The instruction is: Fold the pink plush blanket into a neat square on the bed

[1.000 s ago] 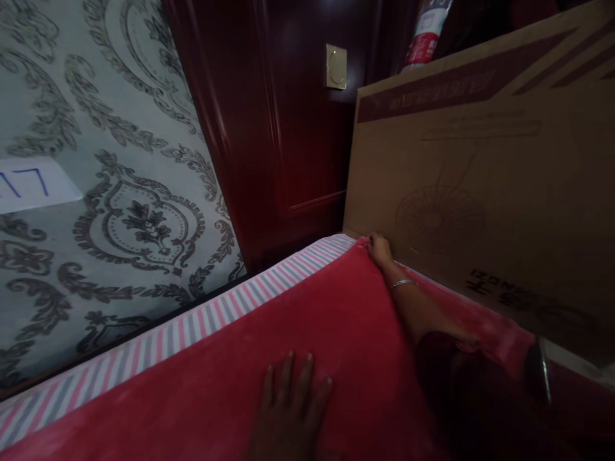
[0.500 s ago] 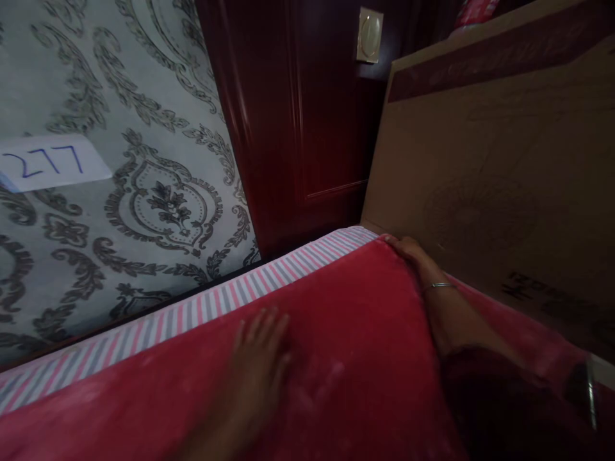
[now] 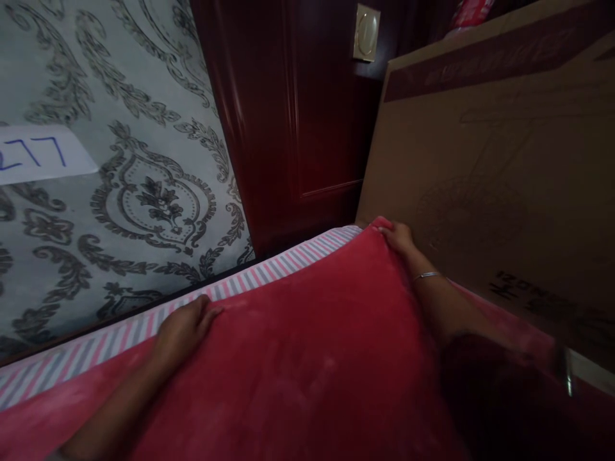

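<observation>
A red plush blanket (image 3: pixel 298 358) spreads across the bed, over a sheet with pink, grey and white stripes (image 3: pixel 283 264). My left hand (image 3: pixel 185 326) grips the blanket's far edge left of the middle, its fingers curled over it beside the stripes. With my right hand (image 3: pixel 398 237), a thin bracelet at the wrist, I pinch the blanket's far right corner, which is lifted slightly off the sheet. A strip of the striped sheet shows along the wall side.
Patterned wallpaper (image 3: pixel 154 198) with a paper marked 277 (image 3: pixel 38 153) rises behind the bed on the left. Dark red wood panelling (image 3: pixel 317 128) carries a gold switch plate (image 3: pixel 367 33). A large cardboard box (image 3: pixel 461 153) stands close to my right arm.
My left hand has moved from lying spread on the blanket to its far edge, left, and closed on it. My right hand has raised the corner slightly.
</observation>
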`<action>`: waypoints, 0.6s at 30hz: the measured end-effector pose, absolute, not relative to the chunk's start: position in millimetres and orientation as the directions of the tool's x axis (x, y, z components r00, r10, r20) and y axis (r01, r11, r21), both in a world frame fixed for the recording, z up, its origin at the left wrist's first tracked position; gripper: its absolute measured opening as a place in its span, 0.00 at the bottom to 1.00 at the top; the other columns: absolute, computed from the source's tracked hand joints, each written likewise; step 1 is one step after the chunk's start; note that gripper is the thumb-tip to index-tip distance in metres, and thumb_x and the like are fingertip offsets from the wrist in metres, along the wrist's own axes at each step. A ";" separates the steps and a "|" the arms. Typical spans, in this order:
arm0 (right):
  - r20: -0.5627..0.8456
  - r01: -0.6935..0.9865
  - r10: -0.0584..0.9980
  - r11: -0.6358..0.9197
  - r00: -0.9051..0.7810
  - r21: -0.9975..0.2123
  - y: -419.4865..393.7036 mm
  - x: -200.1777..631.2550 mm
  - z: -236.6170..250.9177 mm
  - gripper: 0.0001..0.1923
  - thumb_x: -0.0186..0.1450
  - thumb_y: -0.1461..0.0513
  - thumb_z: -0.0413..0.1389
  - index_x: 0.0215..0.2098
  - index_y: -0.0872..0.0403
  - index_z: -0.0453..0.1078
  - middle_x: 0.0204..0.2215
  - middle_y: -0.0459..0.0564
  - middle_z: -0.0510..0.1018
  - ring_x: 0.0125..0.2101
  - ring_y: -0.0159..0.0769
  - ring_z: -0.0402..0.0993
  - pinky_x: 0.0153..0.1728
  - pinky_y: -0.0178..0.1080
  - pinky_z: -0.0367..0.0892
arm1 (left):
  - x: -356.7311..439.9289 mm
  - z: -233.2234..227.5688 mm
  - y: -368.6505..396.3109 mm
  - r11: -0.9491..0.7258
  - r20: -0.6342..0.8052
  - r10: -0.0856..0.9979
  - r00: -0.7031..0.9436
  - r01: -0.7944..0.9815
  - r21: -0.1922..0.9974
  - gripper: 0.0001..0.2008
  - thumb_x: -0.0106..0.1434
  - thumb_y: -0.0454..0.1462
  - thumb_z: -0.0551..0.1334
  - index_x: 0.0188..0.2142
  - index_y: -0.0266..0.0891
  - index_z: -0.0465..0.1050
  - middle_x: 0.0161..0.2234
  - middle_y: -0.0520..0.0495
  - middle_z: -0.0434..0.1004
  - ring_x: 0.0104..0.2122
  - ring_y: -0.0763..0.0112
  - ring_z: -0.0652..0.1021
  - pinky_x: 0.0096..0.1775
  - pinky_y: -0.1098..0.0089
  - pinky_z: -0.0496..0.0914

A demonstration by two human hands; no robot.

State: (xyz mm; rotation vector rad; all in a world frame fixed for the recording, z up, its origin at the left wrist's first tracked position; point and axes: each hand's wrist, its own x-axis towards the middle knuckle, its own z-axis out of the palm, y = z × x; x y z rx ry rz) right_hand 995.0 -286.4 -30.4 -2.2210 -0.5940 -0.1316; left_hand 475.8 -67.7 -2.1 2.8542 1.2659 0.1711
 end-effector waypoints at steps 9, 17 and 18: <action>0.204 0.472 0.426 -0.768 0.881 -0.433 -262.5 978.8 -49.1 0.20 0.68 0.56 0.56 0.55 0.57 0.72 0.49 0.64 0.79 0.50 0.49 0.76 0.45 0.40 0.68 | 488.5 -7.3 -57.1 -0.630 0.012 0.776 0.631 0.776 -0.023 0.22 0.68 0.49 0.43 0.40 0.40 0.71 0.40 0.38 0.81 0.42 0.53 0.80 0.39 0.64 0.68; 0.062 0.426 0.452 -0.774 0.890 -0.468 -280.2 992.5 -40.4 0.28 0.67 0.46 0.56 0.47 0.62 0.77 0.42 0.66 0.81 0.45 0.49 0.79 0.41 0.39 0.70 | 482.1 -12.6 -50.4 -0.644 -0.010 0.756 0.654 0.748 0.161 0.23 0.65 0.54 0.46 0.39 0.41 0.71 0.33 0.42 0.81 0.36 0.55 0.80 0.36 0.65 0.67; 0.050 0.419 0.452 -0.773 0.891 -0.477 -290.0 991.7 -37.6 0.29 0.67 0.44 0.55 0.46 0.63 0.77 0.40 0.65 0.82 0.44 0.48 0.79 0.40 0.39 0.70 | 482.6 -10.7 -50.5 -0.648 -0.018 0.751 0.661 0.741 0.179 0.24 0.66 0.54 0.45 0.39 0.42 0.70 0.33 0.42 0.81 0.37 0.55 0.80 0.37 0.65 0.67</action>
